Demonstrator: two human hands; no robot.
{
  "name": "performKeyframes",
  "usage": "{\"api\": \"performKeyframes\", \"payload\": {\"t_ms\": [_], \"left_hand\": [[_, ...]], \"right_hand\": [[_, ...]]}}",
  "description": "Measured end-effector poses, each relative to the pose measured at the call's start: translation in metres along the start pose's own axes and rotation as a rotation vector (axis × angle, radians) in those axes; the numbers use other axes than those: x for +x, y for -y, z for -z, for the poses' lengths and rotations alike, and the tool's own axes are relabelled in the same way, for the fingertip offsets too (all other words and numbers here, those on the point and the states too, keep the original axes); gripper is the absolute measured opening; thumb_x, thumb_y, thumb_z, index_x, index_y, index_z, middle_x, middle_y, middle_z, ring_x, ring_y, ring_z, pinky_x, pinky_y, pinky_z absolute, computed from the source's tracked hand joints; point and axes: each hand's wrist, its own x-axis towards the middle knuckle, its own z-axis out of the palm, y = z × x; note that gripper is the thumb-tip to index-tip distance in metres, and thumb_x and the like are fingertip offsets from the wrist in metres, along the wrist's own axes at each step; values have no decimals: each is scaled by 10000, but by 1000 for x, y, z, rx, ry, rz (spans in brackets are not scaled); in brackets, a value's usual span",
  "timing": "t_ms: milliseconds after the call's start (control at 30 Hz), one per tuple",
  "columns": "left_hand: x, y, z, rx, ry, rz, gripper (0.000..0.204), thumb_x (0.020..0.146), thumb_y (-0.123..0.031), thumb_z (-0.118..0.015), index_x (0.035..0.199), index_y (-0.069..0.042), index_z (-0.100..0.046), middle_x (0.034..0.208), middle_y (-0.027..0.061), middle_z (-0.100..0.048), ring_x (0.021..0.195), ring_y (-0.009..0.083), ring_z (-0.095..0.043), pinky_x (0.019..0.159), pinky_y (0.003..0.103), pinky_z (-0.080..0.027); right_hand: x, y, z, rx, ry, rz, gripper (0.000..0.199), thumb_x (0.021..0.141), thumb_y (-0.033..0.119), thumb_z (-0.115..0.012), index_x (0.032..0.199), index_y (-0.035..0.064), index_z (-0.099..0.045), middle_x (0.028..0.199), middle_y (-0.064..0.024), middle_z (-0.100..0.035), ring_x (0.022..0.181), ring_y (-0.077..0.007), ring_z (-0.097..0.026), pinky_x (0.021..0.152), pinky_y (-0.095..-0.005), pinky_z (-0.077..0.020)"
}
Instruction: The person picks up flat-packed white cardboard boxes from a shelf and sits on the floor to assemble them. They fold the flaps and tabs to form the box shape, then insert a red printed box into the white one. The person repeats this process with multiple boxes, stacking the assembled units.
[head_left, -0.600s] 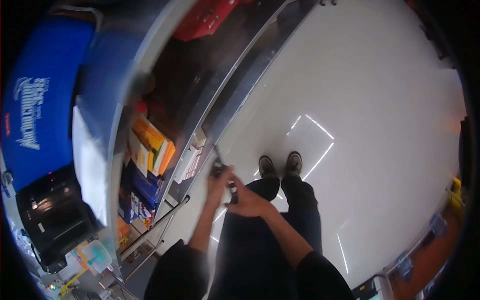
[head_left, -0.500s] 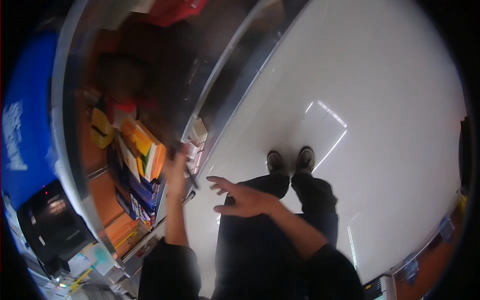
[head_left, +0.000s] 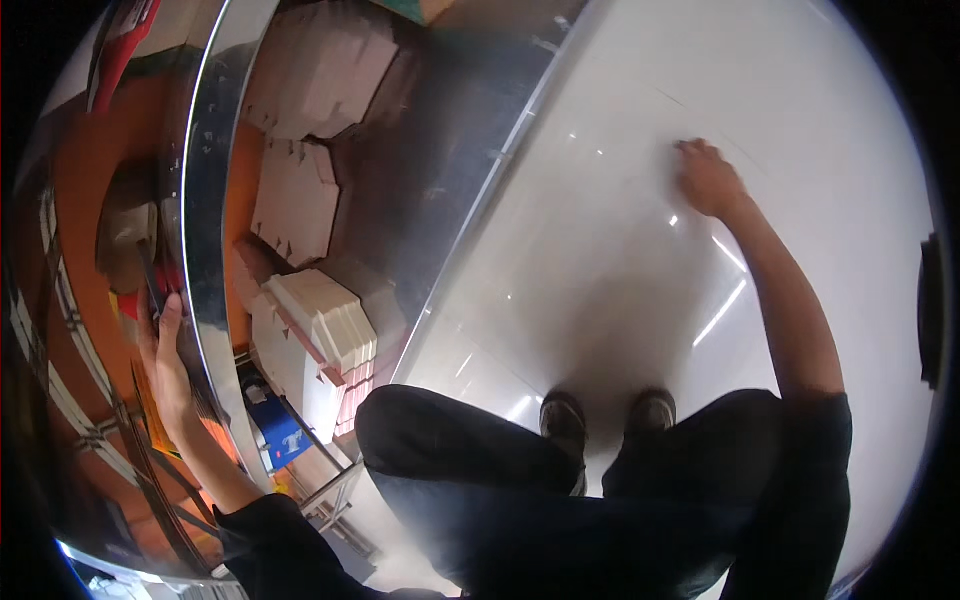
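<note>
The left hand (head_left: 171,375) has its thumb and fingers nearly together around a dark slim object (head_left: 149,272), which projects beyond the fingertips; just to that hand's right runs a metal shelf edge (head_left: 200,250), with a stack of pale folded cartons (head_left: 335,325) farther right and a blue box (head_left: 276,425) nearer the forearm. The right hand (head_left: 711,183), well apart, hangs loosely bent above the pale floor (head_left: 620,230); whether it grips anything I cannot tell.

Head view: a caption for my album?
Left hand holds a dark thing by the metal shelf; right hand over the shiny floor.
</note>
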Motion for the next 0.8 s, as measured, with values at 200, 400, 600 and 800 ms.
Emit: {"api": "performKeyframes", "payload": {"t_ms": [200, 400, 600, 800], "left_hand": [[11, 12, -5, -15, -128, 16, 894, 796, -613, -606, 1464, -118, -276, 1377, 186, -434, 1287, 293, -401, 1100, 402, -239], [28, 40, -6, 26, -74, 121, 771, 855, -556, -577, 1427, -91, -354, 1335, 166, -468, 1242, 253, -437, 1063, 355, -282], [30, 21, -15, 283, -112, 65, 639, 939, -519, -454, 1371, -50, -427, 1311, 158, -498, 1220, 256, -453, 1043, 339, -292], [-50, -42, -39, 390, -583, -231, 493, 953, -396, -446, 1285, -33, -477, 1188, 151, -551, 1109, 246, -536, 928, 365, -439]], "right_hand": [[0, -58, -68, 98, -719, 162, 456, 820, 82, -485, 1275, 56, -476, 1313, -158, -445, 1194, -340, -435, 1025, -447, -330], [16, -50, -73, 105, -656, 134, 454, 834, 122, -450, 1283, 63, -474, 1301, -146, -452, 1226, -333, -405, 1016, -464, -321], [30, -46, -78, 158, -657, 177, 487, 813, 160, -469, 1291, 61, -468, 1316, -178, -447, 1233, -376, -392, 1009, -502, -309], [31, -49, -73, 110, -667, 172, 480, 826, 129, -436, 1301, 65, -468, 1313, -155, -445, 1238, -342, -396, 1013, -475, -316]]}}
